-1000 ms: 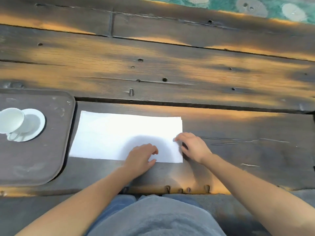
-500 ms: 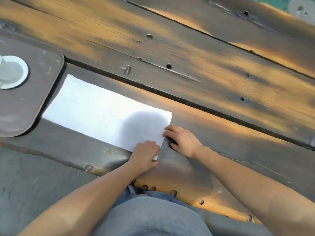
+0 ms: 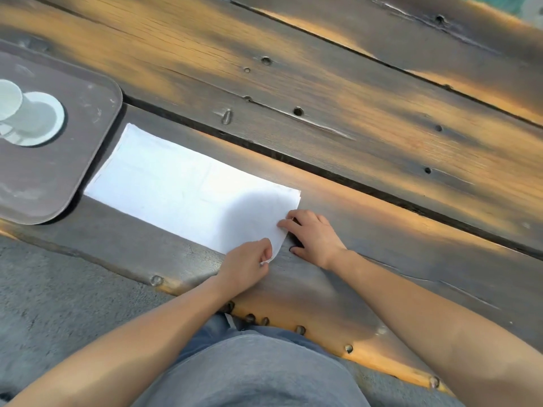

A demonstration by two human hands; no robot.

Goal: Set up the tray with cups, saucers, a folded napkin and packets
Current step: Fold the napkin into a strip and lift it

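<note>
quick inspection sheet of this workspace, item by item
surface: dark weathered plank table, gaps and nail holes between boards.
job's things: white napkin flat on the table beside the tray; cup lying tipped on saucer on the tray; no packets seen.
clutter: nothing seen.
grippers: left hand pinching the napkin's near right corner, lifted slightly; right hand with fingertips on the napkin's right edge.
cables: nothing seen.
surroundings: grey ground at lower left, patterned teal patch at top right.

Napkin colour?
Plain white, no pattern; the napkin shows best in the head view, partly shaded near the hands.
</note>
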